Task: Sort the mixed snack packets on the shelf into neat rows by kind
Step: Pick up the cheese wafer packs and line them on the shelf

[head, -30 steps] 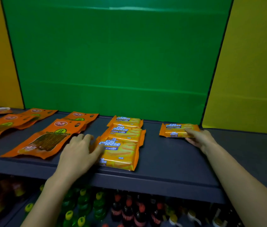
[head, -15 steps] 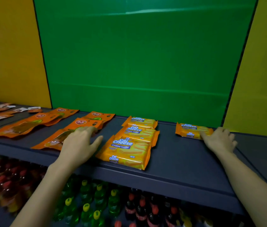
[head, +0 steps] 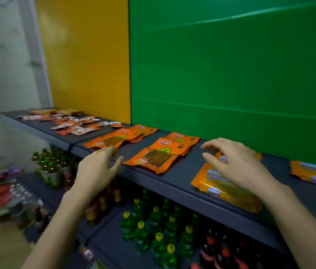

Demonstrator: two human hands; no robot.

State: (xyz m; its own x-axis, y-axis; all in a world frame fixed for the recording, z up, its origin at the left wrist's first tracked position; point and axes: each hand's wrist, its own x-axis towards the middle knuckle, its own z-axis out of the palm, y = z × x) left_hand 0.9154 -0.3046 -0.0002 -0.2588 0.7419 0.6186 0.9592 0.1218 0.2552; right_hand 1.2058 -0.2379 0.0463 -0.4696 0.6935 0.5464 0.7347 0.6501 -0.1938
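Both hands hover with fingers spread and holding nothing, the left hand (head: 97, 169) near the flat orange pouches (head: 154, 157), the right hand (head: 236, 162) over the wafer packs (head: 225, 188) on the shelf (head: 172, 183); light, slippery film, probably best pinched at an edge.

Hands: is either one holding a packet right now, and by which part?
Neither. The left hand and the right hand hover open over the shelf, gripping nothing.
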